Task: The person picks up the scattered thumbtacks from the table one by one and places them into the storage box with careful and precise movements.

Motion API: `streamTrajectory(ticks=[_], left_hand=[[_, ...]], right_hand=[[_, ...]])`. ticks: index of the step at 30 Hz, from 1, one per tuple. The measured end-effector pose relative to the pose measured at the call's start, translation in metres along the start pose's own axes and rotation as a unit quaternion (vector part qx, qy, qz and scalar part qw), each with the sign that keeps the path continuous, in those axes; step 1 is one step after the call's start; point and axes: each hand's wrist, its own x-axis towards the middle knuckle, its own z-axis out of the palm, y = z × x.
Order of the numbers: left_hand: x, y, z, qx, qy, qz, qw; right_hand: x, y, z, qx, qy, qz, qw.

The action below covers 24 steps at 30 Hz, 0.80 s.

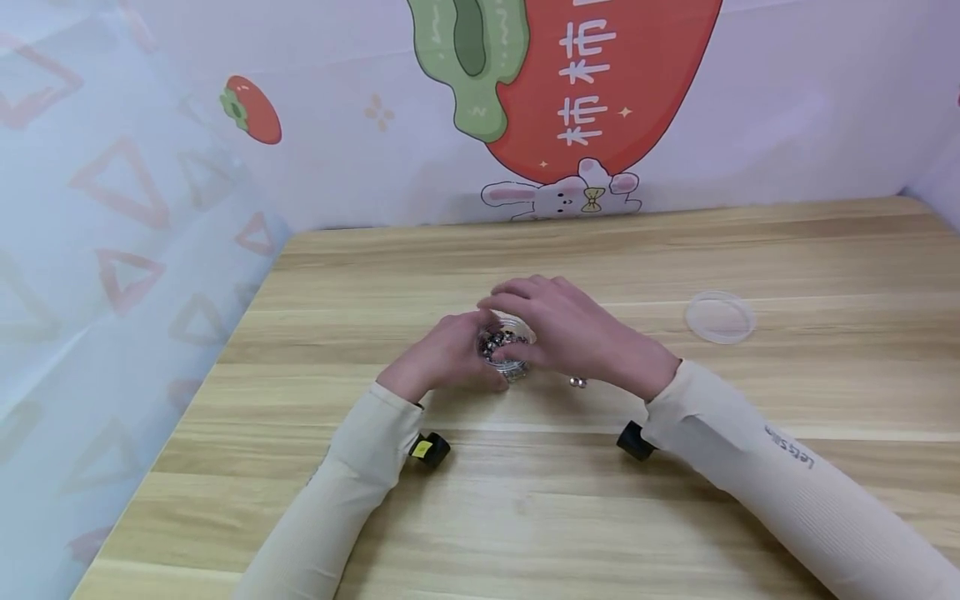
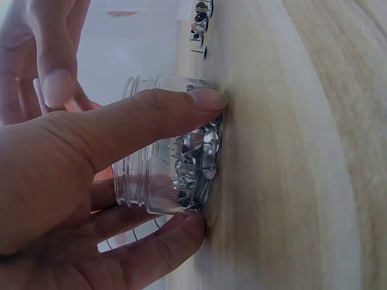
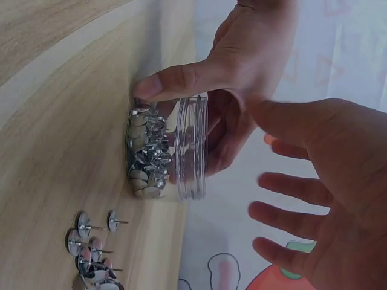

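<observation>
A clear plastic jar (image 1: 517, 327) without a lid stands upright on the table, partly filled with silver thumbtacks (image 3: 145, 151). My left hand (image 1: 453, 354) grips it low down from the left, thumb on one side and fingers round the other. Over the jar's mouth hovers my right hand (image 1: 566, 333), its fingers (image 3: 296, 220) spread and apart from the jar in the right wrist view. Nothing shows between them. Several loose thumbtacks (image 3: 91, 254) lie on the table to the right of the jar, most with their points up; my right hand partly hides them in the head view.
A round clear lid (image 1: 720, 317) lies flat on the wooden table (image 1: 510, 517), right of the hands. Behind the table's far edge hangs a printed cloth (image 1: 337, 167), and another patterned cloth (image 1: 112, 275) is at the left.
</observation>
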Motion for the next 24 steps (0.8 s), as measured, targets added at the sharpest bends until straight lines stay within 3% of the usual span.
streamTrajectory(ticks=[8, 18, 24], left_hand=[[0.002, 0.002, 0.001, 0.004, -0.002, -0.009, 1.0], [0.001, 0.006, 0.001, -0.001, -0.005, -0.018, 0.9998], [-0.001, 0.006, 0.0, -0.005, -0.005, -0.023, 0.9997]], right_hand=[[-0.014, 0.007, -0.002, -0.008, -0.016, 0.012, 0.9998], [-0.071, 0.043, -0.014, -0.032, -0.018, 0.07, 0.9969], [-0.085, 0.053, -0.019, -0.032, -0.004, 0.07, 0.997]])
